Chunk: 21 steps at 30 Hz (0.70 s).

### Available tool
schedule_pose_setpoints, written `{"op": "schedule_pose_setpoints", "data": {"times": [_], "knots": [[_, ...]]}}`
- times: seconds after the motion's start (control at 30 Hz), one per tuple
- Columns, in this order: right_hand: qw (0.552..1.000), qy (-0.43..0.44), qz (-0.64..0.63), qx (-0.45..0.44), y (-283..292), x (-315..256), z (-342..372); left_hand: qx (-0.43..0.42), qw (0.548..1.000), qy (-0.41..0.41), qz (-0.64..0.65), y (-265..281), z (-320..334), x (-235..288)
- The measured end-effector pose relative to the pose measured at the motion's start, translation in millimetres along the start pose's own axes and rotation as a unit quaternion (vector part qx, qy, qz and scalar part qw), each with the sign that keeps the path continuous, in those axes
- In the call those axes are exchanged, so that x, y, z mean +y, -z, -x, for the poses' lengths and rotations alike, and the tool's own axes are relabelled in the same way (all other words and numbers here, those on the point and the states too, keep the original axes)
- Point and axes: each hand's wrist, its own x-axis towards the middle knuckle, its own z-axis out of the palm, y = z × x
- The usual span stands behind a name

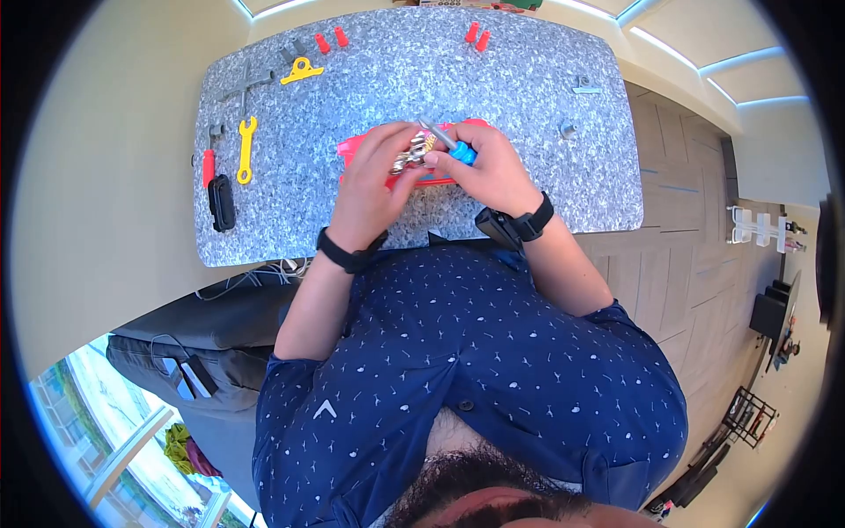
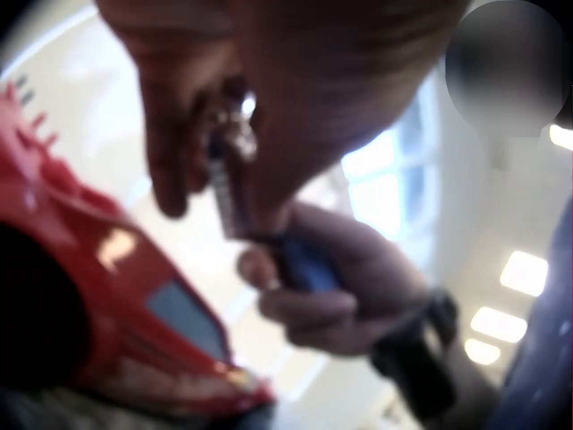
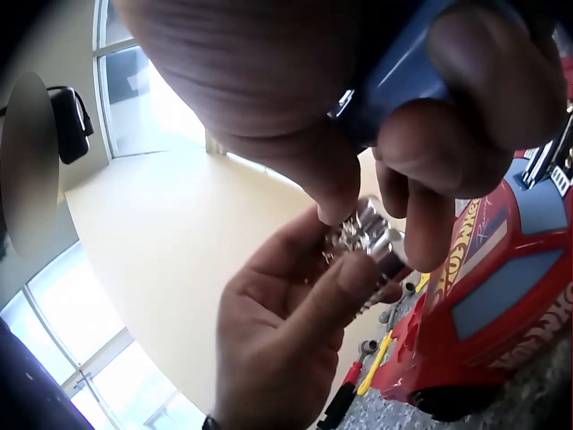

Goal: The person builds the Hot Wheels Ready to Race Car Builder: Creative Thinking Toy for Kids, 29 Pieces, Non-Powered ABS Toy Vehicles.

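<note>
A shiny chrome toy engine part is pinched in my left hand, just over the red toy car. My right hand grips a screwdriver by its blue handle; in the head view the grey shaft points up and to the left. Fingertips of the right hand come right up to the chrome part in the right wrist view. The car shows Hot Wheels lettering and blue-grey windows there. Both hands hide most of the car's top in the head view.
A yellow wrench, a red-handled tool, a black case and a grey hammer-shaped tool lie at the left. Farther back are a yellow piece and red pegs. Small grey pieces sit at the right.
</note>
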Motion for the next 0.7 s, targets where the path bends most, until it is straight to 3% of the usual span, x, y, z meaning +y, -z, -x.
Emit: {"op": "schedule_pose_setpoints", "data": {"times": [0.07, 0.2, 0.3, 0.4, 0.5, 0.7], "knots": [[1.0, -0.007, -0.011, -0.008, 6, 4, 0, -0.001, 0.999, 0.044, -0.004, 13, 3, -14], [0.998, -0.048, -0.025, -0.02, 21, 25, 0, -0.066, 0.995, 0.049, -0.061, 45, 5, -37], [0.999, -0.03, 0.019, -0.019, 14, 44, 1, -0.091, 0.992, 0.091, 0.005, 41, 11, -51], [0.999, -0.012, 0.049, -0.013, 10, 43, 1, -0.062, 0.988, 0.118, 0.076, 26, 16, -54], [0.997, -0.014, 0.069, -0.013, 11, 35, -2, -0.092, 0.994, 0.058, -0.021, 19, 16, -58], [0.997, -0.022, 0.06, -0.035, 17, 40, -3, -0.067, 0.995, 0.071, 0.022, 11, 20, -65]]}}
